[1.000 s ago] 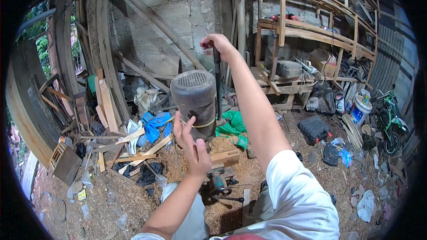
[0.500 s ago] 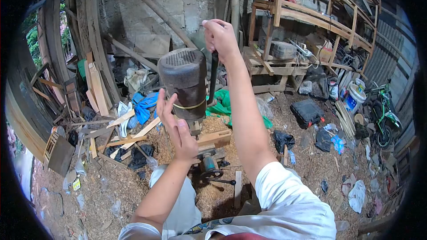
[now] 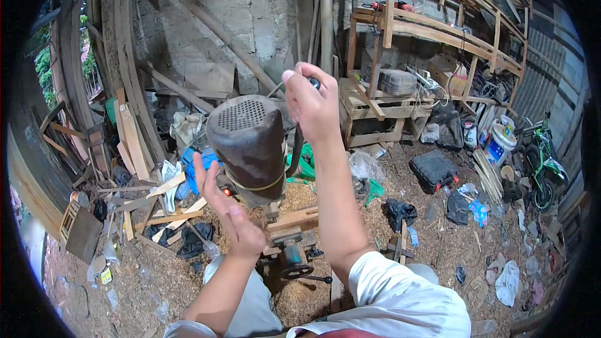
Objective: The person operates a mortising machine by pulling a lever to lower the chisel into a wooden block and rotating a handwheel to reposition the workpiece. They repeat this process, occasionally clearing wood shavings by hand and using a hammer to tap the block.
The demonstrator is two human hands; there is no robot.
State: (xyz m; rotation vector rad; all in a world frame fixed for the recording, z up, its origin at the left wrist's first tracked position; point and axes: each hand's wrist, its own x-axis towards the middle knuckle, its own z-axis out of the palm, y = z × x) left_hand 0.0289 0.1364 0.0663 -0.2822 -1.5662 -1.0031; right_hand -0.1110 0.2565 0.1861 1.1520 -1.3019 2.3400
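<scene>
My right hand (image 3: 313,103) is wrapped round the top of a dark lever (image 3: 293,161) beside the machine's motor. The large dark cylindrical motor (image 3: 247,144) has a perforated top cap and a yellowish band round its lower part. To its left, my left hand (image 3: 226,213) is open with the fingers spread, close to the housing; whether it touches cannot be made out. A small red light (image 3: 226,192) glows next to those fingers. Below the motor, a wooden piece (image 3: 294,218) lies on the machine's bed, above a handwheel (image 3: 297,271) with a black-knobbed crank.
Wood shavings and scraps cover the floor. Loose boards (image 3: 133,141) lean at the left. A black case (image 3: 433,170), a white bucket (image 3: 501,141) and a green small bike (image 3: 539,166) stand at the right. A wooden rack (image 3: 438,25) is behind.
My right hand has come down with the lever, and the motor appears lower. My left hand has shifted slightly left and down, still open. The red light now shows.
</scene>
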